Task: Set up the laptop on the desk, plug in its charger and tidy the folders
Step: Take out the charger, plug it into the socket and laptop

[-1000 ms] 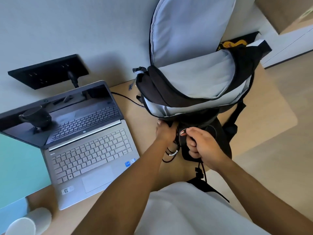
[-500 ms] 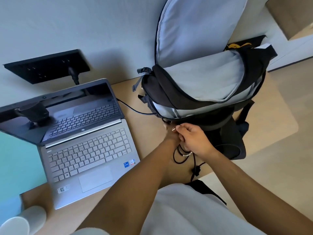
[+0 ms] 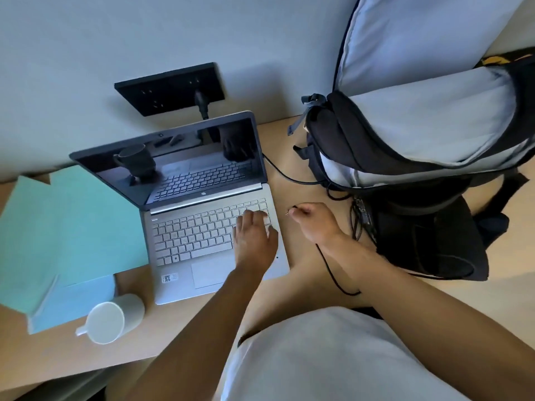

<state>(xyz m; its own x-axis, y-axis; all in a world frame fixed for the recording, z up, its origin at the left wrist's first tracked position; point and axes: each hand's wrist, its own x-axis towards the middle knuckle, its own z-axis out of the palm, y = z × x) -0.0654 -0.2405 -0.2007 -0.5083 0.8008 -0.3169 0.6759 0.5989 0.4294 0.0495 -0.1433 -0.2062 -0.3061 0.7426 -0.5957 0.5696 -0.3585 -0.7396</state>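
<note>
Readable marks on an open silver laptop

The laptop point(image 3: 202, 227) carries a small round "hp" logo point(image 3: 203, 193) on the hinge strip, centred just below the dark screen. At about 7 o'clock from the touchpad, a white sticker point(image 3: 170, 277) sits on the palm rest, showing a QR-style square with lines of print too small to read. Key legends are blurred. A yellow patch point(image 3: 492, 59) on the backpack point(image 3: 419, 146), at 2 o'clock, is unreadable.

Silver laptop point(image 3: 202, 241) with dark screen, teal folders point(image 3: 66, 221), white mug point(image 3: 111, 318), black-and-grey backpack point(image 3: 419, 134), black wall socket point(image 3: 169, 88)
</note>
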